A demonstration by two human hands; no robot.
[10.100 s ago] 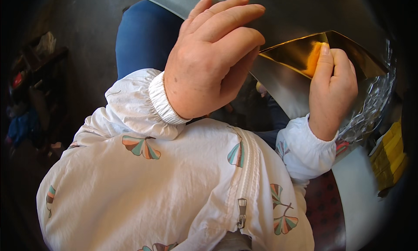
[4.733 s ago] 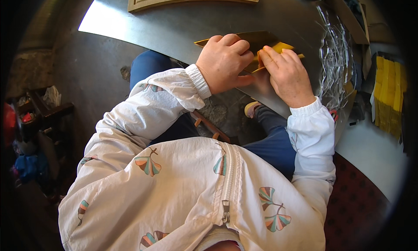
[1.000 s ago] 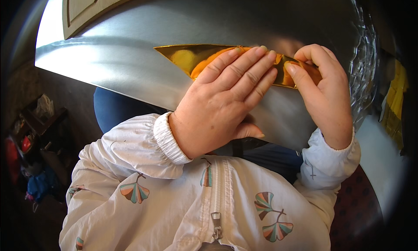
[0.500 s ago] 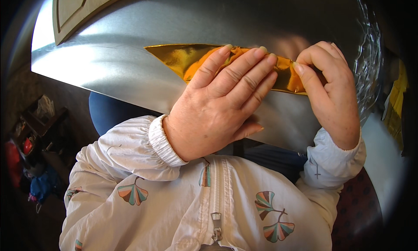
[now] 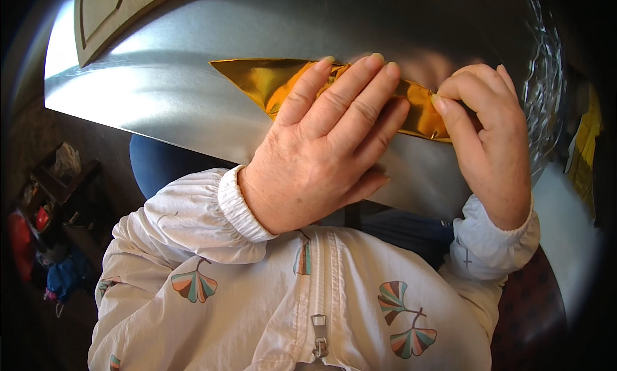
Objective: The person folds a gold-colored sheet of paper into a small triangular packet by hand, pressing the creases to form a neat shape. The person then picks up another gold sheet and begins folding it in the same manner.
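A sheet of shiny gold foil paper (image 5: pixel 257 75), folded to a pointed tip at its left end, lies on a smooth metal tabletop (image 5: pixel 193 107). My left hand (image 5: pixel 324 133) rests flat across its middle, fingers stretched out and fingertips reaching the foil's far edge. At the foil's right end, my right hand (image 5: pixel 485 126) pinches the edge between thumb and index finger, its other fingers curled above. The part of the foil under my left palm and fingers is hidden.
A pale wooden panel (image 5: pixel 112 17) lies at the far left of the tabletop. Crinkled clear plastic (image 5: pixel 543 94) runs along the right side, with yellow material (image 5: pixel 585 146) beyond it. Low at left stands a dark shelf (image 5: pixel 58 184) with mixed items.
My left hand's fingers have shifted slightly away from me and to the left over the foil. My right hand keeps its pinch at the right end, almost unmoved.
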